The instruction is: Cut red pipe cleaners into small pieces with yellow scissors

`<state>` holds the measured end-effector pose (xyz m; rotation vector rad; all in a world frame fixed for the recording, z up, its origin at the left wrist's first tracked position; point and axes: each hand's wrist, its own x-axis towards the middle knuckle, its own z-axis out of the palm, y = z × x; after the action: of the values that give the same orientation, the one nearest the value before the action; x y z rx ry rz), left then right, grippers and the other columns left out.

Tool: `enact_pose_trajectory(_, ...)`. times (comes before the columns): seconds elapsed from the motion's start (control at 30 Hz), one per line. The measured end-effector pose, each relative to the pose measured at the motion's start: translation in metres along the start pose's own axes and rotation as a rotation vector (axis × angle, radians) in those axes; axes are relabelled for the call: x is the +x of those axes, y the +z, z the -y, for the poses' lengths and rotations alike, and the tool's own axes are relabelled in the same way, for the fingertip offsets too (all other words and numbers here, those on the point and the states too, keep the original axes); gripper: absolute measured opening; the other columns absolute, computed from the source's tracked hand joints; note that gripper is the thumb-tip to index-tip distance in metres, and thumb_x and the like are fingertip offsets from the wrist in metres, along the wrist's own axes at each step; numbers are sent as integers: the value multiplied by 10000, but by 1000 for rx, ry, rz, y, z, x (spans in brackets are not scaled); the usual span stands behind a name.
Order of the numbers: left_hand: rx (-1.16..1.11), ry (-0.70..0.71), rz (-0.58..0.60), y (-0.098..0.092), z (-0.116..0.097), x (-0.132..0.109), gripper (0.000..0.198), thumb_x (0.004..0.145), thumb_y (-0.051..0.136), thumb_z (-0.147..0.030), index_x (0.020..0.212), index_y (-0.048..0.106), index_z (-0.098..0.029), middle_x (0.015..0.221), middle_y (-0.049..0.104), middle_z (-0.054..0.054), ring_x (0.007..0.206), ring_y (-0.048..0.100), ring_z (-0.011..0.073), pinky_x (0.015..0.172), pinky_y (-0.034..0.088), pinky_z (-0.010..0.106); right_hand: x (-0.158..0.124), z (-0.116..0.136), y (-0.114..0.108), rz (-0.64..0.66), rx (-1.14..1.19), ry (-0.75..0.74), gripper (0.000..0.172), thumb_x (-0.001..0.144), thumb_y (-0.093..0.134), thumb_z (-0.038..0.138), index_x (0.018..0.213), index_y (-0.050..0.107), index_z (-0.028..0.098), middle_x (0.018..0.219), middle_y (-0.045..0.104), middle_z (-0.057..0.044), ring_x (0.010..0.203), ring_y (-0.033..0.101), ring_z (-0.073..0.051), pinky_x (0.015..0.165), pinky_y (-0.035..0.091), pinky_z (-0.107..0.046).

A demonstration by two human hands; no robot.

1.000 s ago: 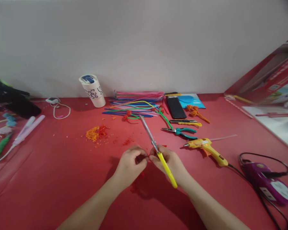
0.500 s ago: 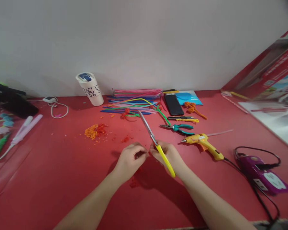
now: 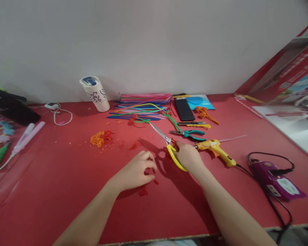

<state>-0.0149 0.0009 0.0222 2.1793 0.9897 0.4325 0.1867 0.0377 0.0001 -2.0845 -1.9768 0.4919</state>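
Head view: near the frame's centre, we see the yellow-handled scissors gripped in the right hand, blades toward upper left; below-left, the left hand is loosely spread.

the bare right hand has its fingers around yellow-handled metal scissors, blades pointing away toward a heap of thin pink, blue and green stems. a small red bit shows at those fingers, too blurred to identify. the bare left hand, fingers loosely curled, is near a short red scrap on the red surface. beyond it lies a pile of orange and red clippings; a yellow plastic glue gun lies beside the right hand.
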Motion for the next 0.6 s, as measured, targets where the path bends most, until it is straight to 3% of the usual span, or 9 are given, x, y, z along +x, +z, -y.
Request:
enact_pose_trajectory(0.13, 57, 25, 87, 12, -2, 0, 89, 652, 564, -154, 726, 600, -188, 910, 486, 35, 920, 432, 175, 813, 351, 289, -3, 2, -5, -54, 35, -6, 158, 668, 436, 244, 770, 527, 165, 615, 552, -54, 537, 459, -156, 474, 218, -237)
enact_pose_trajectory(0.37, 37, 11, 25, 23, 1, 6, 89, 683, 519, -124, 659, 589, -174, 828, 524, 38, 893, 457, 175, 802, 346, 293, -8, 7, -6, -77, 217, -46, 97, 636, 456, 262, 675, 493, 182, 538, 482, 8, 480, 374, -114, 448, 220, -222)
enact_pose_trajectory(0.47, -159, -137, -131, 21, 4, 10, 75, 701, 499, -150, 672, 566, -166, 730, 540, 19, 742, 495, 148, 696, 378, 273, -13, 13, -3, -18, 342, -85, 132, 647, 454, 284, 698, 507, 175, 554, 490, 17, 495, 408, -107, 449, 263, -206)
enact_pose_trajectory(0.6, -709, -310, -282, 19, 8, 13, 56, 685, 531, -176, 737, 518, -161, 628, 533, -26, 582, 497, 100, 583, 390, 230, -25, 27, 4, 125, 498, -163, 148, 673, 428, 300, 658, 499, 171, 535, 469, 45, 469, 413, -77, 436, 303, -178)
